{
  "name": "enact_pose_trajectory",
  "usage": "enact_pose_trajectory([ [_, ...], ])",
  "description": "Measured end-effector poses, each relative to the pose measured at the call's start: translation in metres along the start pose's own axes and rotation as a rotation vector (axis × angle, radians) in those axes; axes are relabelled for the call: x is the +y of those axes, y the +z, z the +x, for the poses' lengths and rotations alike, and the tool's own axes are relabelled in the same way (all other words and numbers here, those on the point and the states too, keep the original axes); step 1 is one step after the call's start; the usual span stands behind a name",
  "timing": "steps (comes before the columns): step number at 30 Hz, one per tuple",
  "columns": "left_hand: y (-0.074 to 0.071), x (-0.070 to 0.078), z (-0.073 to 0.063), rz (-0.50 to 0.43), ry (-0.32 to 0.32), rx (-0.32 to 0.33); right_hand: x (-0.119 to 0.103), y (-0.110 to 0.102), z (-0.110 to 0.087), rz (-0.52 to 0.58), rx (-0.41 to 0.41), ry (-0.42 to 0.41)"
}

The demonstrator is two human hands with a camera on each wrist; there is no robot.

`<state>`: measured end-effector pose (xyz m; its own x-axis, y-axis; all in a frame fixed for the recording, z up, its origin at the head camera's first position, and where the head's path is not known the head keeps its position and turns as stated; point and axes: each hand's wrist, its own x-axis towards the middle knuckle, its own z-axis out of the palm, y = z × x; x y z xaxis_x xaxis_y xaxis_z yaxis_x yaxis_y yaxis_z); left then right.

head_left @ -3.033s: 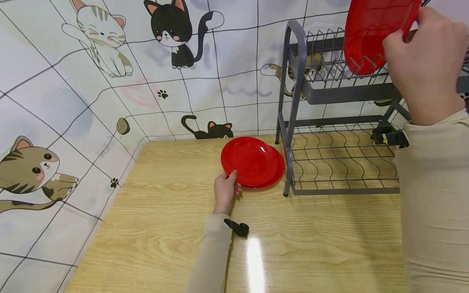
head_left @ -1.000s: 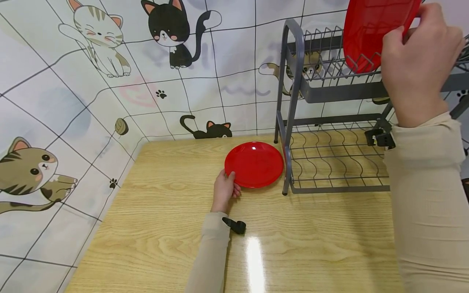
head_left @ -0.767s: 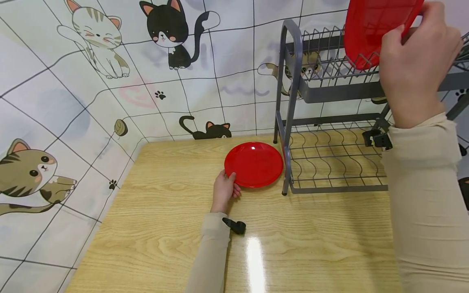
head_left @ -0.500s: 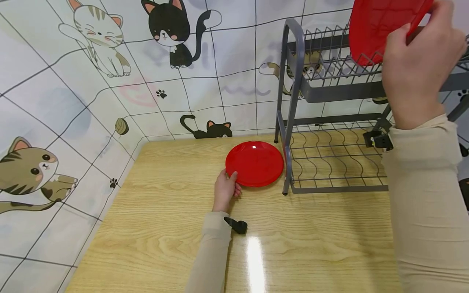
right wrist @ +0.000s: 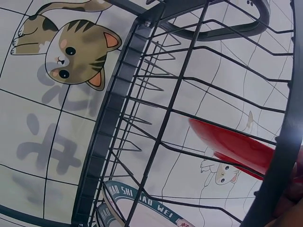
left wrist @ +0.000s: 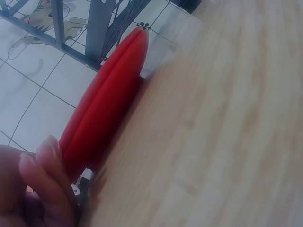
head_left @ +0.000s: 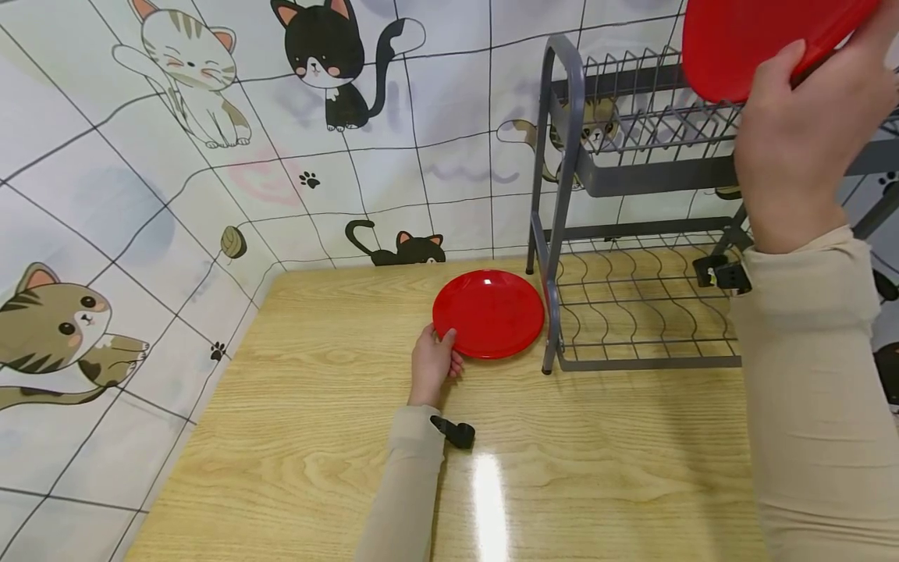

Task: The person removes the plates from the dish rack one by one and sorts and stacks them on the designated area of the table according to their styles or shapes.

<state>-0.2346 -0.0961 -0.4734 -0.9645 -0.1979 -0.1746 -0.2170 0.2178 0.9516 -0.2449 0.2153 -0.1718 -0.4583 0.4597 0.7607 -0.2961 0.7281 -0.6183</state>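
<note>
In the head view my left hand [head_left: 431, 363] grips the near left rim of red plates [head_left: 492, 312] stacked on the wooden table. Two rims lie one on the other in the left wrist view, where my left fingers [left wrist: 52, 179] are at the plates' edge. Up at the right, my right hand [head_left: 808, 148] holds another red plate [head_left: 765, 47] by its edge, tilted, over the upper tier of a grey dish rack [head_left: 653, 178]. The right wrist view shows this plate through the rack wires; most of the right hand is hidden there.
Green-rimmed dishes [right wrist: 137, 201] with lettering stand in the rack's upper tier. Its lower tier [head_left: 646, 312] has wavy wires and stands on the table [head_left: 316, 437], close beside the plate stack. A cat-patterned wall [head_left: 449, 117] bounds the back and left.
The right hand has raised its red plate up and to the right, away from the rack wires. On the table, the upper plate, offset 3 seconds ago, now lies over the lower one.
</note>
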Motion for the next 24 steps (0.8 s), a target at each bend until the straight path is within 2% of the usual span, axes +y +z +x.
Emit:
enact_pose_trajectory([
  [14, -0.0018, -0.0008, 0.0035, -0.028, 0.021, 0.005, -0.0015, -0.0042, -0.0023, 0.193, 0.008, 0.162],
  [19, -0.0025, -0.0005, 0.0058, -0.04, 0.023, 0.012, -0.0018, -0.0068, -0.0043, 0.338, 0.014, 0.237],
  [24, -0.0023, -0.0001, 0.0078, -0.043, 0.022, 0.021, -0.0004, -0.0091, -0.0071, 0.396, 0.026, 0.254],
])
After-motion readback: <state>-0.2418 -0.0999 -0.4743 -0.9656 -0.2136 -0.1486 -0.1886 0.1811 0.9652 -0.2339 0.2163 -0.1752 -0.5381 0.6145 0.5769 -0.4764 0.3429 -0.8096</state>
